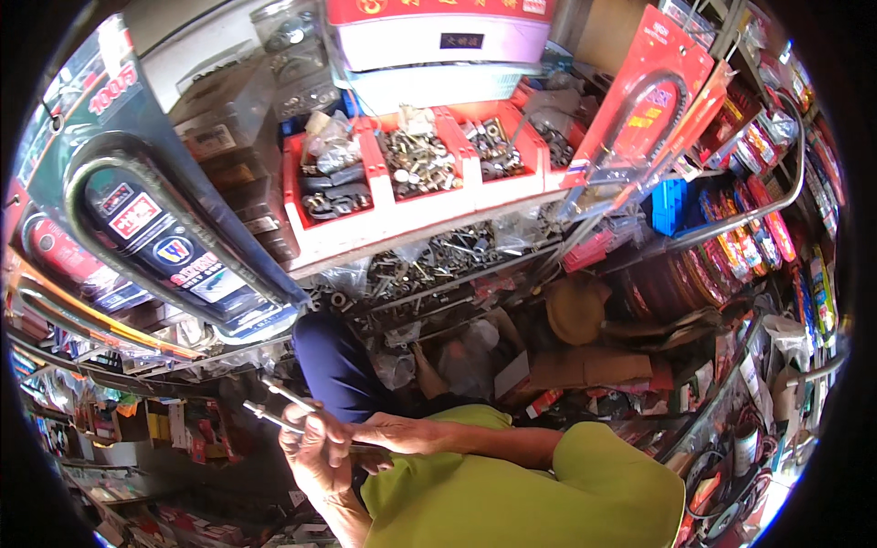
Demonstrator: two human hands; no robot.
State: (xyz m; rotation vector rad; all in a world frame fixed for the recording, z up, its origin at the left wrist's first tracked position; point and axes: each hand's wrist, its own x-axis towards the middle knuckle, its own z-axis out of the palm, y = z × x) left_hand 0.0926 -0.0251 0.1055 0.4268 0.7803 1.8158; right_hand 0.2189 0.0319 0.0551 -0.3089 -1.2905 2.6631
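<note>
My left hand (pixel 317 449) is raised in front of my body with its fingers closed on two slim silver metal rods (pixel 274 417), which look like long bolts. Their ends stick out to the left, side by side and slightly apart. Reaching across from the right, my right hand (pixel 395 433) is right beside the left one, its fingers curled. A thin metallic edge shows near those fingers, but what they hold is too small to name. Below the hands is my green shirt (pixel 493 493), and a dark blue trouser leg (pixel 333 365) is just beyond them.
Red bins (pixel 399 189) with bolts and fittings stand ahead on a ledge, above a tray of loose screws (pixel 448 260). Large packaged U-shaped locks hang at left (pixel 174 247) and right (pixel 635 119). Cardboard (pixel 589 367) lies below; crowded shelves line both sides.
</note>
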